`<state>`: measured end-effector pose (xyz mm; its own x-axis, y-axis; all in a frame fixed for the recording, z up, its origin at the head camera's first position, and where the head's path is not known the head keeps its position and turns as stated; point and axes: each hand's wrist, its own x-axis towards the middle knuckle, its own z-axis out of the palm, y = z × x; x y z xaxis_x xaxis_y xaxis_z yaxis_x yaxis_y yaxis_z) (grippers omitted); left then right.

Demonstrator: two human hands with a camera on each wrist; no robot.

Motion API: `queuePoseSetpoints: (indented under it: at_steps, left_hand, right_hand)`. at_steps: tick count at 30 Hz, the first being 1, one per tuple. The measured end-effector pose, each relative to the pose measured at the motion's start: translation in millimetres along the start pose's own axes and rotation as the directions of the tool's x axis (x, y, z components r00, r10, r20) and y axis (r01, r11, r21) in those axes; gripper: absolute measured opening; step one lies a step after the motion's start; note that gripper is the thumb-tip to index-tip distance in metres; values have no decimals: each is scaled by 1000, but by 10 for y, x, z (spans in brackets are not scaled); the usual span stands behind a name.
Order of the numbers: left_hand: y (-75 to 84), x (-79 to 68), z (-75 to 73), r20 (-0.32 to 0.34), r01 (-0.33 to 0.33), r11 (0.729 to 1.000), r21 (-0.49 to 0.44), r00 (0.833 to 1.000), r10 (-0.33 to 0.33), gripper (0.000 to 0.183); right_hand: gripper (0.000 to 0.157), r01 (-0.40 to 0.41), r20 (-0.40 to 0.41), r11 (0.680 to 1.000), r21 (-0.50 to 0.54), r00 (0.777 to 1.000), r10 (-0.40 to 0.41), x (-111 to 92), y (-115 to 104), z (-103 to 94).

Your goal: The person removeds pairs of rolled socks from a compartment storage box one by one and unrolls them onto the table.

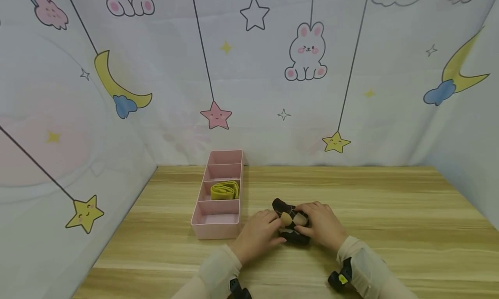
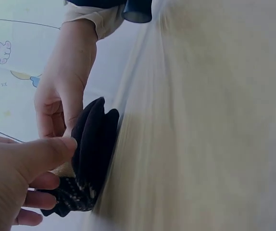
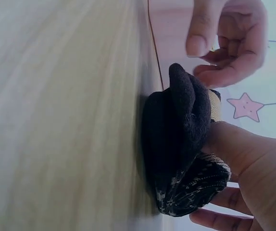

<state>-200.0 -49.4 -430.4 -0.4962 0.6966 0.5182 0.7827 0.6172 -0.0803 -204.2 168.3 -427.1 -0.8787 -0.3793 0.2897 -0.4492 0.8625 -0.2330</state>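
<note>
A dark folded sock bundle [image 1: 289,209] with tan diamond patches lies on the table between both hands. My right hand [image 1: 322,225] holds its right side, with the thumb against the dark fabric and the fingers across the far side. At the left end, my left hand [image 1: 260,234] has loosely bent fingers close to the bundle. The right wrist view shows the left thumb [image 3: 197,45] apart from the fabric. Seen edge-on in the left wrist view, the sock bundle [image 2: 94,149] has stacked dark layers. Its underside is hidden.
Left of the hands stands a pink divided box [image 1: 216,232]. One of its compartments holds a rolled mustard-yellow cloth [image 1: 225,190]. Behind the wood-grain table [image 1: 370,195] hangs a white printed curtain [image 1: 265,86], which also closes off the sides.
</note>
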Motion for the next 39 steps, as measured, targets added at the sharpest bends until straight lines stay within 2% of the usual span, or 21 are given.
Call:
queuePoseSetpoints:
  at_steps: [12,21,39]
  left_hand:
    - [47,-119,125,52,47,997,-63,998,-44,24]
    - [37,-110,163,81,102,983,-156,993,-90,17]
    - [68,-132,236,84,136,975,-175,989,-123,15]
  right_hand:
    - [46,-3,15,999,-39,1000,3,73,-41,-11]
    - [38,24,-25,997,-72,999,-26,146,-1,-57]
    - [32,38,-113,989,-140,992,-54,246,33,-46]
